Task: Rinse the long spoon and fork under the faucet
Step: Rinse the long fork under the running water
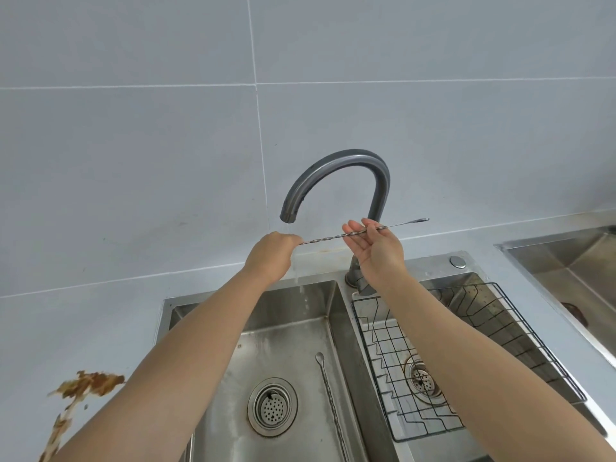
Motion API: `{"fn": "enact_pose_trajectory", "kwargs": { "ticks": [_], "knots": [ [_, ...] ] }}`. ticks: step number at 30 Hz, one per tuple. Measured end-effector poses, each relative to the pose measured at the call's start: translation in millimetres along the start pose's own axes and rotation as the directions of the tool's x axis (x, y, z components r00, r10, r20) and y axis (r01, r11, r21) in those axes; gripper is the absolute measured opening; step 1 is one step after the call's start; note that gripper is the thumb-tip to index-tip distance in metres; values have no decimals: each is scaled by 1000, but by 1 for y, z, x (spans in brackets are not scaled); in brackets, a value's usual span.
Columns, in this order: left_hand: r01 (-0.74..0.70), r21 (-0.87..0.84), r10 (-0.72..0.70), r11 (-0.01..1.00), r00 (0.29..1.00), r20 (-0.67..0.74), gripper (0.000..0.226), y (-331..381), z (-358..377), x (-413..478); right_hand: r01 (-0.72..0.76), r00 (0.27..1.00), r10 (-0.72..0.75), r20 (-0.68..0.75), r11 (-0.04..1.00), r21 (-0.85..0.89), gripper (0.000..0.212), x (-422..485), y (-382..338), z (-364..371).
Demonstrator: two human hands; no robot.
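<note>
Long twisted utensil (353, 232) held level between both hands, under the faucet (336, 181) spout. Which end is the head: cannot tell, left end is hidden in the fist. Left hand (271, 256) closed around that end, directly in the water stream. Right hand (378, 250) open-palmed, fingers spread, shaft resting across the fingertips; thin tip juts past them toward the right. Second long utensil (330, 398), small spoon-like head, lies below the hands on the left basin floor, beside the drain (272, 406). Sink (340, 315) divider runs below the right wrist; wire rack (466, 361) fills the right basin. Open room above the left basin.
</note>
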State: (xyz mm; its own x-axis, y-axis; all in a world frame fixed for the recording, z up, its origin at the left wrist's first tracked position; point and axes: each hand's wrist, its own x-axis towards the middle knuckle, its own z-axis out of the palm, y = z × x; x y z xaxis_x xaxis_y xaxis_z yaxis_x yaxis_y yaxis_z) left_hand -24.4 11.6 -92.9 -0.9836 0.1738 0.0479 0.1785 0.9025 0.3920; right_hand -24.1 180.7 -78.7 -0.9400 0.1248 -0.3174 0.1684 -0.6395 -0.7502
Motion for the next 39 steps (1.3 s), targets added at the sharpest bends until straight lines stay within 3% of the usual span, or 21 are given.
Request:
{"fn": "enact_pose_trajectory", "kwargs": {
  "ticks": [5,10,14,18,21,24,39],
  "knots": [
    [5,36,-4,999,1000,-12,53,-3,-1,0,13,999,-13,-40,1000,9,20,0,-2,0],
    [58,42,-56,997,997,-43,21,-6,-1,4,51,997,-49,-64,998,29,24,3,-10,-6],
    [71,-1,-71,997,994,-80,31,-3,-8,-1,51,996,-49,-78,999,17,23,4,-13,-10],
    [93,-262,-130,960,983,-128,35,-8,-6,-1,47,995,-46,-84,999,12,20,5,-13,-11],
    [123,-483,-195,867,976,-100,28,-10,-3,2,41,997,-40,-70,999,10,19,7,-10,-11],
    [154,-586,-226,795,973,-51,19,-12,-4,1,22,999,-21,-40,1000,21,21,8,-7,-11],
    [192,-530,-196,826,979,50,20,-23,-4,1,1,1000,0,-26,999,37,26,10,10,-4]
  ]
}}
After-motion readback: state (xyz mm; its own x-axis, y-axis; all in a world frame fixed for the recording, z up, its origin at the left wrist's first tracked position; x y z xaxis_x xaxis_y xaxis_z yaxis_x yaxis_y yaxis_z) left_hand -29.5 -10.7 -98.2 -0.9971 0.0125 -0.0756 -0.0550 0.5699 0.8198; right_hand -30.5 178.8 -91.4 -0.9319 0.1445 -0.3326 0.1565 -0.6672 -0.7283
